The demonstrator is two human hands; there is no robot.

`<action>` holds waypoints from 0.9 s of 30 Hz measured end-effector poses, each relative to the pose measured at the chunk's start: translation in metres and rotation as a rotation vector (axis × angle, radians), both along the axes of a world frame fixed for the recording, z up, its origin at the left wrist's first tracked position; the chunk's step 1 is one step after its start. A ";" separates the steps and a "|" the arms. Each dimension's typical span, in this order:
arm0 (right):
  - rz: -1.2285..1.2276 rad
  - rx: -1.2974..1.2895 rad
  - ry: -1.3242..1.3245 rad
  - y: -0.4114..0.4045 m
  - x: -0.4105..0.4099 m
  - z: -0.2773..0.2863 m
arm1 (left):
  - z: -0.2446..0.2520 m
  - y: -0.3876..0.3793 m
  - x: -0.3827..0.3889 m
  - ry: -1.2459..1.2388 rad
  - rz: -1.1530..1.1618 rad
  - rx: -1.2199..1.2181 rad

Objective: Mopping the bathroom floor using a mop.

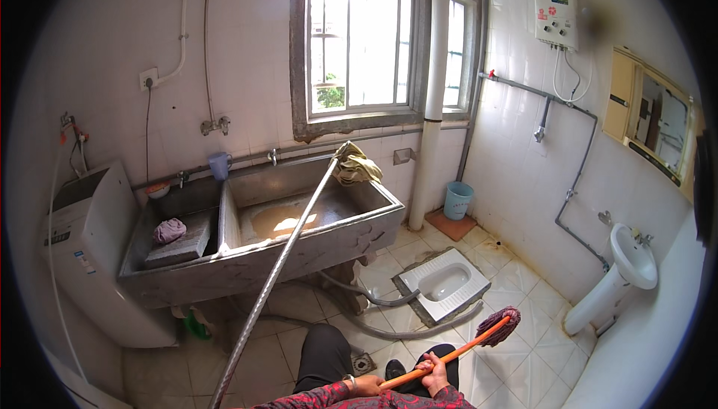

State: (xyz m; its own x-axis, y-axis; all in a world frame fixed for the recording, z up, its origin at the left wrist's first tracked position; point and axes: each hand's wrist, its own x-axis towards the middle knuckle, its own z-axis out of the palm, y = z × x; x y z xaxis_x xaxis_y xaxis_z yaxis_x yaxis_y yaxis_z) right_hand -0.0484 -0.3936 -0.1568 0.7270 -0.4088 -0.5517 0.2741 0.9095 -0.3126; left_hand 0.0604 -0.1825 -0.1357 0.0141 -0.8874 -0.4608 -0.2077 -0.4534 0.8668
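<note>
An orange-handled mop (pixel 449 356) lies slantwise across the bottom of the view, its dark purplish head (pixel 499 326) raised toward the right. My left hand (pixel 367 386) is closed round the lower part of the handle, near my body. Farther up the handle, my right hand (pixel 433 373) grips it, with the fingers wrapped over the top. A silvery twisted pole (pixel 280 255) slants from the bottom edge up to a greenish cloth (pixel 359 165) at the sink's back right. Neither hand is seen touching this pole.
A two-basin concrete sink (pixel 314 252) stands ahead, beside a washing machine (pixel 92 252). Right of it are a squat toilet (pixel 443 283), a blue bucket (pixel 458 201) and a pedestal washbasin (pixel 631 257). Grey hoses (pixel 387 331) cross the tiled floor near a floor drain (pixel 363 364).
</note>
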 end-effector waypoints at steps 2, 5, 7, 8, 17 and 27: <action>0.005 0.007 0.014 0.002 -0.002 -0.001 | 0.002 0.001 -0.004 -0.004 0.000 0.003; -0.009 0.008 0.036 -0.002 0.002 -0.005 | -0.010 0.000 -0.007 0.158 0.082 0.058; -0.057 -0.070 0.051 -0.014 -0.008 -0.010 | 0.097 -0.010 -0.018 0.260 0.108 0.115; -0.039 -0.075 0.006 -0.012 -0.001 0.000 | 0.117 -0.009 -0.015 0.232 0.128 0.187; -0.016 -0.020 0.057 -0.008 0.006 -0.001 | 0.077 -0.005 -0.009 0.262 0.129 0.123; -0.014 0.009 0.033 -0.001 0.003 0.007 | 0.067 0.001 -0.008 0.256 0.088 0.021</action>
State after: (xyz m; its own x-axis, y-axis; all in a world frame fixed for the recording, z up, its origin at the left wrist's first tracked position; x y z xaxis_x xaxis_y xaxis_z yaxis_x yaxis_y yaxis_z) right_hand -0.0451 -0.3947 -0.1496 0.7022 -0.4142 -0.5791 0.2768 0.9082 -0.3140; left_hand 0.0524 -0.1812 -0.0688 -0.0287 -0.8781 -0.4777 0.0585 -0.4785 0.8761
